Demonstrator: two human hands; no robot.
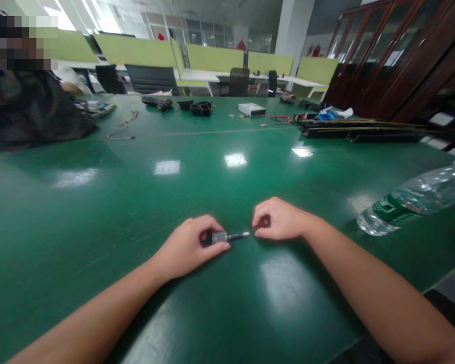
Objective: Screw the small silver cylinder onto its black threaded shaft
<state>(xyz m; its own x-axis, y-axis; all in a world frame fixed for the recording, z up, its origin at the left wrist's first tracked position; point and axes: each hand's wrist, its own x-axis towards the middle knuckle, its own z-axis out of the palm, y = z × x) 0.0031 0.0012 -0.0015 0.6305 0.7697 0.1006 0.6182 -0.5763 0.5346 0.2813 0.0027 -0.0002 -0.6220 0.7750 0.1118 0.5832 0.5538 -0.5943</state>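
My left hand (189, 245) is closed around a grey-and-black screwdriver-like tool (220, 236), low over the green tabletop. The tool lies level, its thin dark shaft and silver tip pointing right. Part of its back end is hidden in my palm. Just right of the tip, my right hand (278, 220) has its thumb and fingers pinched on a small dark piece (255, 229). That piece is mostly covered by the fingers and too small to name. A narrow gap separates it from the silver tip.
On the green table (136, 202), a clear plastic bottle (405, 202) lies at the right. Black rails (364, 134) are at the far right. A white box (251, 109), black parts (200, 107) and a cable (121, 129) are farther back. Another person (30, 106) is at the far left.
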